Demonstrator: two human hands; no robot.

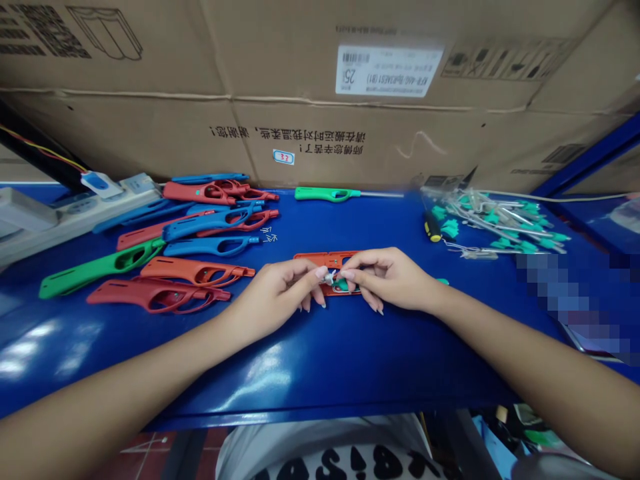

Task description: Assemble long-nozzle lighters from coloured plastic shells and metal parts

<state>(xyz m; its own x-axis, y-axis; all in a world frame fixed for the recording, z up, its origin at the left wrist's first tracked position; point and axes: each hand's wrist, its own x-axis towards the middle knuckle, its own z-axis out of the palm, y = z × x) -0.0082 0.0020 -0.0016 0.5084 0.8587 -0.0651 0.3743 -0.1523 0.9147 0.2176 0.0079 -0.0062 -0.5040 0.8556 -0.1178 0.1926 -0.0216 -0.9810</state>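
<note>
Just above an orange lighter casing (323, 258), my left hand (283, 290) pinches a small whitish, metallic-looking part (329, 278) between thumb and forefinger. The fingertips of my right hand (393, 277) are pressed together right beside that part; what they grip is too small to make out. Below the fingers a teal-green piece (341, 285) lies by the casing, with a thin pale wire near it. Both hands cover much of the casing.
Several red, blue, orange and green lighter casings (193, 272) lie to the left, with tiny pins (270, 236) beside them. An assembled green lighter (327, 194) lies at the back. Right are metal-tube parts (505, 220) and a screwdriver (432, 227). A cardboard box (300, 73) stands behind.
</note>
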